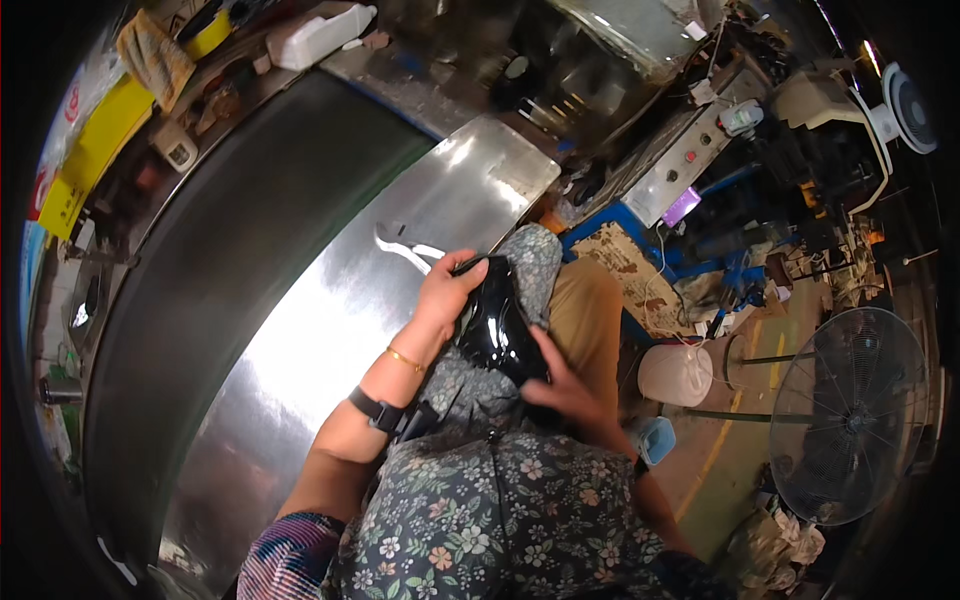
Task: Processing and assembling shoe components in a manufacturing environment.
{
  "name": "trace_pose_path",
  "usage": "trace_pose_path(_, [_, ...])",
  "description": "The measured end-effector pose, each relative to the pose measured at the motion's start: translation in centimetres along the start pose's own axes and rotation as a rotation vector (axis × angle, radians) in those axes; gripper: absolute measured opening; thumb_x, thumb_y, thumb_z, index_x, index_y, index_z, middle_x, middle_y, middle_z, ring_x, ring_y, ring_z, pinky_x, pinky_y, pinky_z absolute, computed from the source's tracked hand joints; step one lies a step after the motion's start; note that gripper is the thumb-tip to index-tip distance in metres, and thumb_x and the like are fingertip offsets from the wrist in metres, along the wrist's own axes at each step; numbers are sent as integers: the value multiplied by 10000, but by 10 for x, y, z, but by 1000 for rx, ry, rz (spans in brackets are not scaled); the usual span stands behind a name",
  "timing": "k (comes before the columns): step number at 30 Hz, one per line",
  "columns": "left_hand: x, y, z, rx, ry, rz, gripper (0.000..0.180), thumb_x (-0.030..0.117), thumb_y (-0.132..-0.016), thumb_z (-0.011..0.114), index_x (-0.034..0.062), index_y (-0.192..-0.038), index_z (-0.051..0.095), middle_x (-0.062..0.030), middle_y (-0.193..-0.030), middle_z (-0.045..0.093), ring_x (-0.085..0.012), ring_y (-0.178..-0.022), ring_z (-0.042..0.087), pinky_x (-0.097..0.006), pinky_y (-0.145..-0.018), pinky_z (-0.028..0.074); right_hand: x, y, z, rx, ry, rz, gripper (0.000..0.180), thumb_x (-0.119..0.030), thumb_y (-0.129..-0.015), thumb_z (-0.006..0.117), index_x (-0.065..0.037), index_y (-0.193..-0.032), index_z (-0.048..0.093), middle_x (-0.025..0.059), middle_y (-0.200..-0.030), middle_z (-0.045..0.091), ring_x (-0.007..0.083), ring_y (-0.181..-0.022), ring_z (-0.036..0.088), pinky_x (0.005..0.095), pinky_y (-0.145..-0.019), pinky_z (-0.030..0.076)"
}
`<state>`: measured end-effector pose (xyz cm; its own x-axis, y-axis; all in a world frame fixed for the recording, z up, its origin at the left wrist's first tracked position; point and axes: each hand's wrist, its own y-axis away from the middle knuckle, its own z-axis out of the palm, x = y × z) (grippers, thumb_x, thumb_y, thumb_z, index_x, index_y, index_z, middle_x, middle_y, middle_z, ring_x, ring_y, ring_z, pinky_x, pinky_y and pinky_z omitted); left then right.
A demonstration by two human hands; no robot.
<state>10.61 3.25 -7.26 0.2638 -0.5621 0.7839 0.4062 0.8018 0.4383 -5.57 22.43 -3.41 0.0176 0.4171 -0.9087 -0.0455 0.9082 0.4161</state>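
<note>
A glossy black shoe [492, 325] rests on my lap, on the flowered apron cloth. Its shiny surface throws back bright glints, and part of its outline is lost in shadow. My left hand [452, 287] grips its far end, thumb on top and fingers curled round the edge. At the near right side, my right hand [570, 385] holds the shoe with fingers spread along it, slightly blurred. Just beyond my left hand, a tool with pale curved handles [408, 247] lies on the metal tabletop [320, 330], partly hidden by that hand.
Left of the tabletop runs a dark conveyor belt [250, 190]. Beyond it stand a white bottle [320, 36] and a small jar [173, 144]. On my right are a control box [672, 165], a white bucket [676, 374], a blue container [656, 440] and a large caged fan [850, 415].
</note>
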Motion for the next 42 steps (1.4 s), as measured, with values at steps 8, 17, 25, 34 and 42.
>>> trace_pose_path(8, [-1, 19, 19, -262, -223, 379, 403, 53, -951, 691, 24, -1335, 573, -8, -1140, 607, -104, -1078, 553, -274, -993, 444, -37, 30, -52, 329, -490, -120, 855, -17, -846, 687, -102, -1606, 305, 101, -1480, 494, 196, -1291, 532, 311, -1052, 455])
trace_pose_path(17, [-4, -23, 80, -261, -401, 440, 363, 217, -1047, 598, 28, -1358, 600, -46, -1242, 673, -127, -1100, 610, -289, -982, 478, -100, 48, -131, 982, 926, -557, 857, -85, -669, 881, -123, -1450, 529, 294, -1472, 381, 435, -1311, 504, 442, -1054, 468])
trace_pose_path(25, [31, -28, 94, -358, 128, -174, 676, 659, -1029, 380, 74, -1251, 635, -59, -1130, 686, -153, -1015, 642, -323, -914, 529, -8, -46, -53, 411, -228, -264, 551, -361, -1083, 493, -15, -1504, 407, 99, -1307, 566, 119, -923, 585, 278, -854, 511])
trace_pose_path(34, [23, -32, 82, -159, -421, 94, 537, 477, -1074, 407, 18, -1198, 657, -110, -1182, 703, -239, -1074, 654, -353, -944, 500, -74, -133, -51, 549, 532, -412, 342, -287, -1065, 464, -4, -1101, 651, 190, -1123, 696, 314, -1041, 665, 382, -911, 515])
trace_pose_path(42, [14, -35, 63, -242, -186, 24, 385, 374, -1043, 520, 37, -1125, 688, -79, -1067, 712, -167, -1034, 640, -305, -943, 487, -43, -153, -37, 436, -362, -245, 361, -296, -1077, 473, -5, -1222, 630, 165, -1142, 670, 250, -1110, 620, 359, -963, 475])
